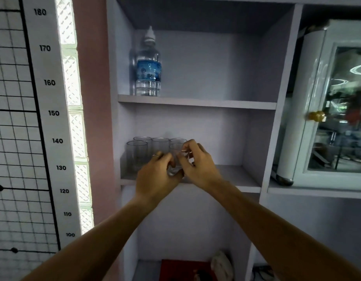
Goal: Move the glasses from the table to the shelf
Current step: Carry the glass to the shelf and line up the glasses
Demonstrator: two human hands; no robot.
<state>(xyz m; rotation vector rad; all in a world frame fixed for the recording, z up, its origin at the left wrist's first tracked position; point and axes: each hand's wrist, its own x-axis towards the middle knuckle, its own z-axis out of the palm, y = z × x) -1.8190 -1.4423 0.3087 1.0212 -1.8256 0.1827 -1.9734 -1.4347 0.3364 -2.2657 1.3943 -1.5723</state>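
My left hand and right hand both pinch a clear glass at the shelf edge, beside four others. Next, I judge, comes setting it down gently and letting go.

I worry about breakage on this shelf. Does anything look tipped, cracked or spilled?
Nothing stands out. The four glasses on the middle shelf stand upright. The left hand and right hand hold a fifth glass upright. The water bottle above stands straight.

Bottle: stood upright at the upper compartment's left.
Height chart: hung on the left wall.
Cabinet: glass-fronted, at right.
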